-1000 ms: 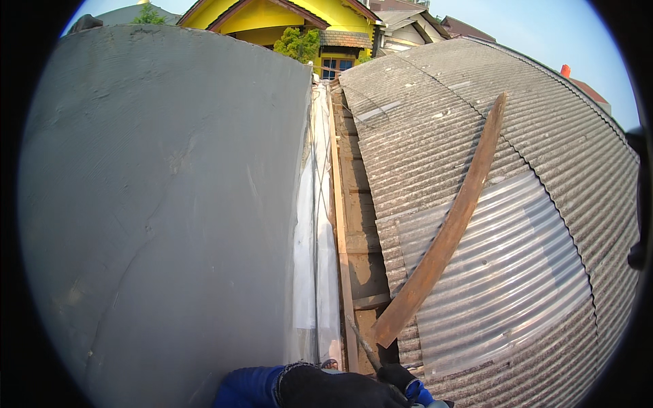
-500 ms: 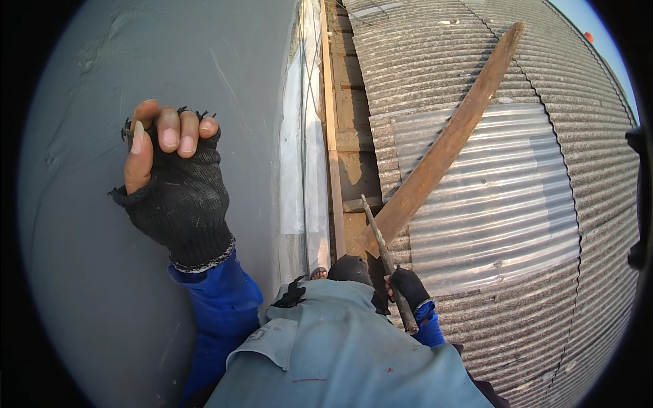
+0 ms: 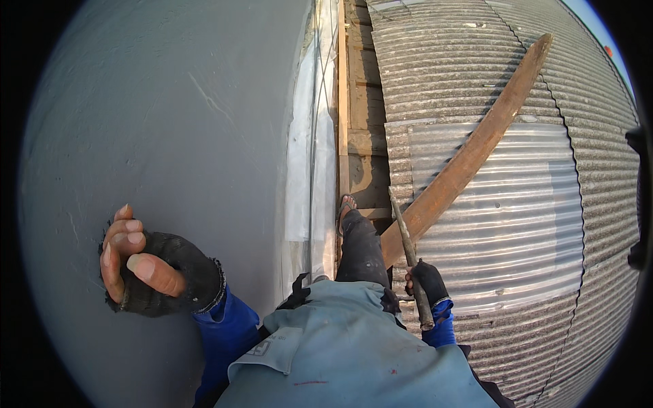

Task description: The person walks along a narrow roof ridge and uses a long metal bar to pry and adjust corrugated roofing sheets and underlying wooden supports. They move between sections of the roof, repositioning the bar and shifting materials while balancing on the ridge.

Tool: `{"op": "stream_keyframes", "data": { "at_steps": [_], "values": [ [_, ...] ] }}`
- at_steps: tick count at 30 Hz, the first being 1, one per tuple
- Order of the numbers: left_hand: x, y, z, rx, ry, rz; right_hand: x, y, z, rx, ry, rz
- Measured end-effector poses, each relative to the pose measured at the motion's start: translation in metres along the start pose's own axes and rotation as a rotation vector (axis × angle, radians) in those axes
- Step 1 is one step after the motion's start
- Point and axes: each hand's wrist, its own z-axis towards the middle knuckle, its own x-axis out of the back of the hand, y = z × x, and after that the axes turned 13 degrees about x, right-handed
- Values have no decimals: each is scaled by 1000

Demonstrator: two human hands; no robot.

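My left hand [image 3: 156, 268], in a black fingerless glove, is held over or beside the smooth grey wall [image 3: 170, 122] at the lower left. Its fingers are loosely bent and apart, holding nothing; whether it touches the wall I cannot tell. My right hand [image 3: 427, 285], also gloved, grips a long, dirty, tapered rod [image 3: 408, 241] that points up and forward past my leg. A long rusty-brown plank [image 3: 476, 149] lies diagonally across the corrugated roofing, just beyond the rod.
My sandalled foot [image 3: 348, 204] is on a narrow strip of timber beside a gap with cross battens [image 3: 364, 139]. Pale sheeting with thin wires [image 3: 299, 177] runs along the wall's edge. Weathered corrugated sheets [image 3: 462, 75] and a translucent ribbed panel [image 3: 510, 224] cover the right side.
My view has tilted down from the houses to my body. My left hand has dropped lower and turned, and my leg has stepped forward. The rod is still in my right hand.
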Motion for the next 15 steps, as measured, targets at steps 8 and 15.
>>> {"op": "stream_keyframes", "data": {
  "at_steps": [8, 15],
  "values": [
    [-153, -90, 4, -71, -270, 186, -5, -80, 139, -71, -60, -52],
    [-221, -160, 29, -201, -512, 653, -8, -192, 204, -192, -92, -92]
  ]
}}
